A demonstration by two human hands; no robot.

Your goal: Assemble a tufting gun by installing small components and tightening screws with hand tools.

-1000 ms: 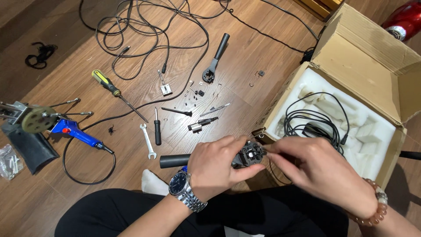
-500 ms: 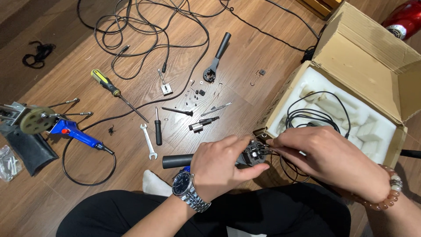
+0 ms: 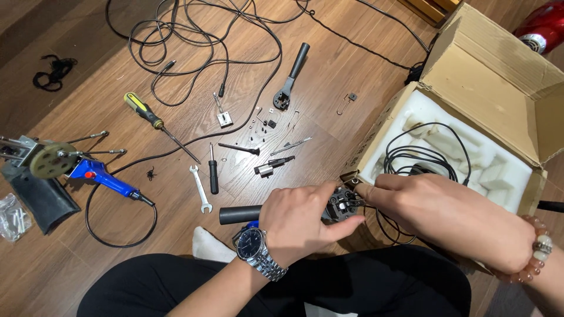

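Although the left hand (image 3: 296,220) wraps around the black handheld device (image 3: 338,205), hiding most of its body, the right hand (image 3: 446,214) pinches a part at its open head. Two screwdrivers (image 3: 160,126) and one wrench (image 3: 200,188) lie on the floor (image 3: 352,70); small scattered bits are too tiny to count.

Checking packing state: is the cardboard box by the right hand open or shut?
Open. The cardboard box has its flaps folded back, showing white foam and a coiled black cable inside.
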